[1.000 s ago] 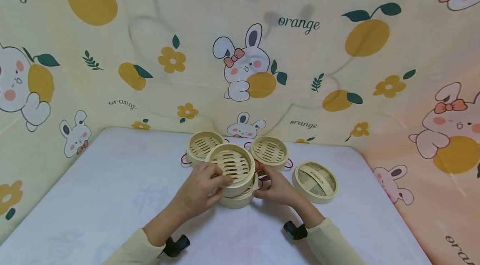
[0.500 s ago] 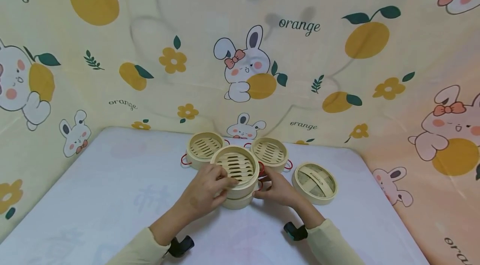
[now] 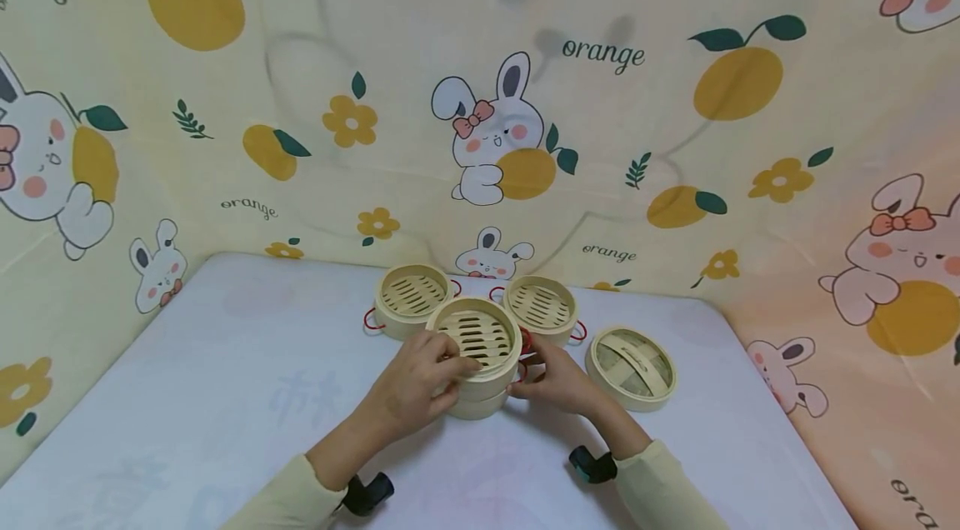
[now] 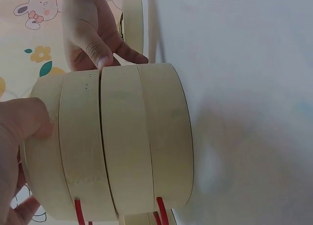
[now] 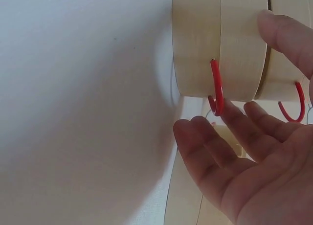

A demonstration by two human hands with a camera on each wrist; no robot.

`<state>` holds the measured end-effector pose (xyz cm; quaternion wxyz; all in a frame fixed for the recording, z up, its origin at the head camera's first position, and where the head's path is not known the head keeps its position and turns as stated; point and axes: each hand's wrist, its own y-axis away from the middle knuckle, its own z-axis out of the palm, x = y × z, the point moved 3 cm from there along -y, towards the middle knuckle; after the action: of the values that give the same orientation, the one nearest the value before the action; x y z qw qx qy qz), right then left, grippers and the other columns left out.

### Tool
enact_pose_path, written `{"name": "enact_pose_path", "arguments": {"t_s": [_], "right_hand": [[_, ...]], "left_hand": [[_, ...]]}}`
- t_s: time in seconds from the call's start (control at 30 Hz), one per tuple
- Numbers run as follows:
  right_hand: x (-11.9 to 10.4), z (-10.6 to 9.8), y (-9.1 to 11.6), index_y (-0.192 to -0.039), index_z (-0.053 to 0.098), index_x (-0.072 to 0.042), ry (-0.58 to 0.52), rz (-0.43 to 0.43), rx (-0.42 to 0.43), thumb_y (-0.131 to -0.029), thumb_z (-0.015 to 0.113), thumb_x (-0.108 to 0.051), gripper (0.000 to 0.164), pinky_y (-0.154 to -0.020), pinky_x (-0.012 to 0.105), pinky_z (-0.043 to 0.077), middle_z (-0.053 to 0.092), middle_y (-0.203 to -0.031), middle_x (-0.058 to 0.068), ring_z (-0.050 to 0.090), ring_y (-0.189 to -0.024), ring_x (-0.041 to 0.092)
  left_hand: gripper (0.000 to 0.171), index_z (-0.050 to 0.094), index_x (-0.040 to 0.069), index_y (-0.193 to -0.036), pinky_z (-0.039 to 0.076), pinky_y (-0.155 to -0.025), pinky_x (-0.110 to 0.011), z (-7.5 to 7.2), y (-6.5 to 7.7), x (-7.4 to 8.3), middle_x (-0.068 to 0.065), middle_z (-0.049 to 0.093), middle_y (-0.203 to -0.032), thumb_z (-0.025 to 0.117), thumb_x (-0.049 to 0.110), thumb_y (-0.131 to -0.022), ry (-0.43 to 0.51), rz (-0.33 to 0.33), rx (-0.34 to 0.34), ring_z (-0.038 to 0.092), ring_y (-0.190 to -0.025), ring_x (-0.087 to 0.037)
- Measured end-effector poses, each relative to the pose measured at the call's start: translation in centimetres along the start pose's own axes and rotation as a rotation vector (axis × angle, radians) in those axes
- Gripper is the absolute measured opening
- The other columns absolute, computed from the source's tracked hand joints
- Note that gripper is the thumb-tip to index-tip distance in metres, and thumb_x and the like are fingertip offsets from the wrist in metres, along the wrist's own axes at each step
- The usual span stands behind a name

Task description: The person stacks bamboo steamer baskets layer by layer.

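Two round bamboo steamer baskets stand stacked in the middle of the table in the head view. My left hand (image 3: 416, 384) grips the upper basket (image 3: 476, 330) by its near left rim, thumb against the outer wall and fingers over the edge. The upper basket sits on the lower basket (image 3: 480, 407), a thin dark seam between them in the left wrist view. My right hand (image 3: 557, 377) is at the right side of the stack. Its thumb (image 5: 288, 36) touches the lower basket's wall, and its loosely bent fingers (image 5: 205, 151) lie by a red handle loop (image 5: 217, 88).
Behind the stack stand two more steamer baskets, one at back left (image 3: 412, 297) and one at back right (image 3: 542, 305), both with red loops. A bamboo steamer lid (image 3: 632, 367) lies on the white table (image 3: 225, 397) to the right. A printed cloth (image 3: 375, 30) hangs behind.
My left hand has shifted the upper basket slightly right and down, from tilted and offset to level on the lower basket. My right hand has stayed about where it was.
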<state>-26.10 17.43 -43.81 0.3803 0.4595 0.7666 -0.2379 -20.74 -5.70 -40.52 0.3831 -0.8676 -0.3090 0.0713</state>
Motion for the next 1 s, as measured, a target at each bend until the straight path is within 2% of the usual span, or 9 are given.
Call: {"name": "enact_pose_path", "arguments": {"t_s": [0.47, 0.67, 0.87, 1.0], "right_hand": [[0.33, 0.14, 0.13, -0.141, 0.042, -0.011, -0.015, -0.007, -0.013, -0.077, 0.08, -0.021, 0.075, -0.08, 0.039, 0.056, 0.059, -0.126, 0.011, 0.059, -0.112, 0.031], [0.45, 0.12, 0.11, -0.14, 0.041, -0.008, -0.013, -0.028, -0.016, -0.077, 0.08, -0.02, 0.075, -0.079, 0.04, 0.056, 0.059, -0.124, 0.015, 0.059, -0.111, 0.035], [0.35, 0.32, 0.06, -0.143, 0.037, -0.011, -0.038, -0.006, -0.013, -0.077, 0.08, -0.018, 0.079, -0.078, 0.035, 0.055, 0.058, -0.128, 0.014, 0.054, -0.118, 0.034], [0.27, 0.53, -0.01, -0.144, 0.03, -0.011, -0.063, -0.014, 0.007, -0.073, 0.081, -0.015, 0.088, -0.084, 0.04, 0.054, 0.055, -0.13, 0.014, 0.051, -0.122, 0.033]], "left_hand": [[0.033, 0.073, 0.025, -0.098, 0.04, -0.079, -0.029, 0.26, -0.23, 0.08, 0.005, 0.053, -0.088, 0.074, 0.01, -0.069, 0.001, -0.009, -0.017, 0.047, -0.087, -0.013], [0.032, 0.073, 0.025, -0.097, 0.04, -0.076, -0.028, 0.18, -0.45, 0.23, 0.005, 0.054, -0.089, 0.074, 0.011, -0.069, -0.009, -0.017, -0.029, 0.047, -0.086, -0.013], [0.033, 0.073, 0.023, -0.097, 0.041, -0.08, -0.03, 0.09, -0.54, 0.24, 0.005, 0.054, -0.089, 0.073, 0.01, -0.067, -0.01, -0.016, -0.019, 0.048, -0.087, -0.013], [0.034, 0.073, 0.022, -0.098, 0.041, -0.083, -0.031, 0.09, -0.55, 0.24, 0.005, 0.054, -0.088, 0.074, 0.013, -0.066, -0.012, -0.01, -0.016, 0.049, -0.089, -0.014]]}}
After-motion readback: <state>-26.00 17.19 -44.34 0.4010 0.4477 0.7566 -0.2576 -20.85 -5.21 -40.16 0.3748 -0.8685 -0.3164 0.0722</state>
